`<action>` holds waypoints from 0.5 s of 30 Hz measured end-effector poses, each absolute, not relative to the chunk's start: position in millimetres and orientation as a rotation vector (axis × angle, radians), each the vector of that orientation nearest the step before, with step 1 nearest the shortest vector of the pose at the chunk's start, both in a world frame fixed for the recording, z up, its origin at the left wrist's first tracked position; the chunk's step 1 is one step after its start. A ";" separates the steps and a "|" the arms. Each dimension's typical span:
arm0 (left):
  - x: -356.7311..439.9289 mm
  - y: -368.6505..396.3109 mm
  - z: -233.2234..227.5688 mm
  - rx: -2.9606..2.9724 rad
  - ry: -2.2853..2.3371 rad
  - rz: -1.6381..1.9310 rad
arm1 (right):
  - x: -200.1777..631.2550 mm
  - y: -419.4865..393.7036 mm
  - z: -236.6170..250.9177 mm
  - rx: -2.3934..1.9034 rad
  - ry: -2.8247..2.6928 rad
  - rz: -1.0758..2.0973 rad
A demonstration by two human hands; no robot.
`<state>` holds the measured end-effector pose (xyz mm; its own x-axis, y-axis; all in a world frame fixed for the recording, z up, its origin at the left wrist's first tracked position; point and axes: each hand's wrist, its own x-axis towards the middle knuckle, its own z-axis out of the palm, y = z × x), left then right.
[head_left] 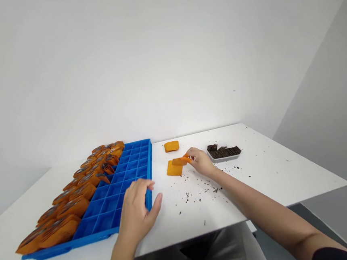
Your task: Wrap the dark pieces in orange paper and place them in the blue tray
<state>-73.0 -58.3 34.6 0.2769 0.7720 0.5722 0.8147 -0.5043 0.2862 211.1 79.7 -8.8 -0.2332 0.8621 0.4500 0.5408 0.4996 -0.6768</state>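
My right hand [199, 160] pinches one edge of a thin orange pouch [180, 161] and holds it over a stack of flat orange pouches [173, 169] on the table. Part of the held pouch is hidden by my fingers. My left hand [139, 206] hovers by the right edge of a blue compartment tray [107, 204], thumb and fingers apart, holding nothing. Orange pouches [72, 207] with dark contents fill the tray's left compartments in rows; the compartments on its right side hold none.
A white dish [224, 159] holds a row of thin dark brown pieces [226, 152] at the right. Behind the stack lies another orange bundle [171, 146]. Dark crumbs [217, 190] are scattered over the white table [271, 170], which meets a wall at the back.
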 end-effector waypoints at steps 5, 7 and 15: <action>-40.7 7.5 68.9 -2.805 -1.490 -1.029 | 206.9 71.7 -11.9 -0.860 -1.778 0.691; -34.2 36.8 74.6 -3.029 -1.424 -0.965 | 204.3 69.1 -14.3 -0.816 -1.716 0.710; -17.7 91.7 56.5 -3.371 -1.267 -1.104 | 201.9 79.6 -21.1 -0.860 -1.486 0.830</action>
<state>-17.7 91.7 56.5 0.6395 0.7166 0.2784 0.3739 -0.6063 0.7019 201.9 79.6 -21.1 -0.0590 0.8782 0.4746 0.0566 0.4776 -0.8767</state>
